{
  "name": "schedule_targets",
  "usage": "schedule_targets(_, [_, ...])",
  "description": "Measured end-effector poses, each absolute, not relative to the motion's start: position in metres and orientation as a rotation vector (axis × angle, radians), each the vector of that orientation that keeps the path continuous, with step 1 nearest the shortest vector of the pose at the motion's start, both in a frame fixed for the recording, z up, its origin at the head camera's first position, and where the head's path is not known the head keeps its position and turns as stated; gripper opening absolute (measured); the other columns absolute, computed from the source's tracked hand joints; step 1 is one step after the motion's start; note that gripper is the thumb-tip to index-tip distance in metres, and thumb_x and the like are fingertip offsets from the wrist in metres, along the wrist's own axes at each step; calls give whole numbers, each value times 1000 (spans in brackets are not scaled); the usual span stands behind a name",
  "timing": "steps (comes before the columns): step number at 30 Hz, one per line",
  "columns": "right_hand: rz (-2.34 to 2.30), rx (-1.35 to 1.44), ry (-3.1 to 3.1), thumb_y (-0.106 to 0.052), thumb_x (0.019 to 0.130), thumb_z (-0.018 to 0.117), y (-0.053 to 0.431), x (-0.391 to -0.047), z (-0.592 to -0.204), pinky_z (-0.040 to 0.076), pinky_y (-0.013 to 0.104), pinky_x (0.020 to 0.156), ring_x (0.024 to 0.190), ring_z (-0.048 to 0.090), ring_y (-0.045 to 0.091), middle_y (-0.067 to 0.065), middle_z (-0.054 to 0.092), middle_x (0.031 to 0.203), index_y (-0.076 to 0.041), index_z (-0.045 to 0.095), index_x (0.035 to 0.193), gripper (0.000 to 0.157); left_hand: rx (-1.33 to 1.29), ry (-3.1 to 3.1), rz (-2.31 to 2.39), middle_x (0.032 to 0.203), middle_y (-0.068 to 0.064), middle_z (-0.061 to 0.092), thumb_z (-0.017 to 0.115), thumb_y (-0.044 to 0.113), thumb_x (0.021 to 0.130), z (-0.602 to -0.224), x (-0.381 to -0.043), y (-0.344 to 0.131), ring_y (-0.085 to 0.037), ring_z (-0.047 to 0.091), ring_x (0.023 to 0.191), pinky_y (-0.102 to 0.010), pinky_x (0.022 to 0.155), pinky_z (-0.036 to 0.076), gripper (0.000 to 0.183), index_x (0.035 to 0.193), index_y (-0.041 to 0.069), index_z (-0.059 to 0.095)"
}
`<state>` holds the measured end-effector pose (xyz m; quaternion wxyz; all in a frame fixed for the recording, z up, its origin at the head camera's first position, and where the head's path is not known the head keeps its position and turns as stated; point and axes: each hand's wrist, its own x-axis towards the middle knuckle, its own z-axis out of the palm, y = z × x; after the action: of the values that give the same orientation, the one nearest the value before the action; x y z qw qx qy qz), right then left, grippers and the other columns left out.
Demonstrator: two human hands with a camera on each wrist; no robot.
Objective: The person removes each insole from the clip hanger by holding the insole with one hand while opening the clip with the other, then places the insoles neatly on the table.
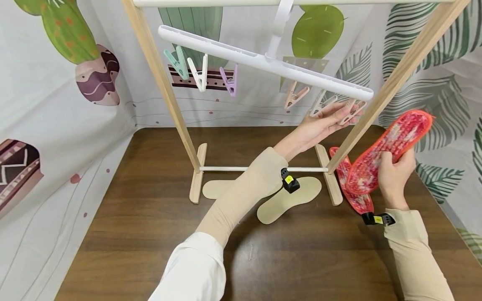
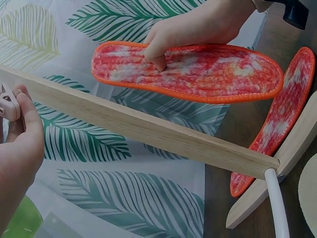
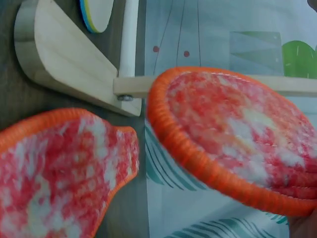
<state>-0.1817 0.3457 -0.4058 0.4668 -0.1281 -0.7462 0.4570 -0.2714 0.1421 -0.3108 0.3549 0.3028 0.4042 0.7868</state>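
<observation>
My left hand (image 1: 318, 124) reaches up to the right end of a white hanger bar (image 1: 241, 56) and pinches a pale pink clothespin (image 1: 353, 113) that hangs there. In the left wrist view this clothespin (image 2: 9, 105) shows at the left edge, between thumb and fingers. My right hand (image 1: 397, 177) grips a red-and-white fuzzy insole (image 1: 395, 136) with orange edging, thumb on its face, raised to the right of the wooden rack. A second red insole (image 1: 364, 202) lies on the table below it, by the rack's right foot.
A wooden rack (image 1: 165, 88) carries the tilted hanger. A green clothespin (image 1: 178, 62), a white one (image 1: 198, 73), a purple one (image 1: 229, 81) and others hang from the bar. Two beige insoles, one in front (image 1: 290, 200), lie on the brown table (image 1: 124, 234) near the low white crossbar (image 1: 222, 169).
</observation>
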Motion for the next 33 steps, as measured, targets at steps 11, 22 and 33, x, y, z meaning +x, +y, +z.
schedule_targets(11, [1101,-447,-1977,-3,80,49,365,-185,-406,34,14,52,62,45,-2,-18,50,72,-28,53,84,25,799,1035,2053,141,-17,40,35,4,98,-315,-273,143,-17,57,111,-20,98,43,39,136,-3,37])
schedule_targets(22, [1049,-505,-2017,-5,79,50,371,-185,-403,30,17,51,59,41,1,-17,47,66,-26,52,75,21,791,1058,2061,140,-17,41,36,5,98,-316,-272,141,-18,58,111,-20,97,44,38,135,-3,38])
schedule_targets(33, [938,-663,-2180,-16,81,49,390,-187,-410,30,24,56,62,38,0,-20,41,69,-34,44,76,19,785,1037,2080,139,-19,41,37,4,97,-317,-271,138,-10,61,97,-21,96,45,38,134,-3,39])
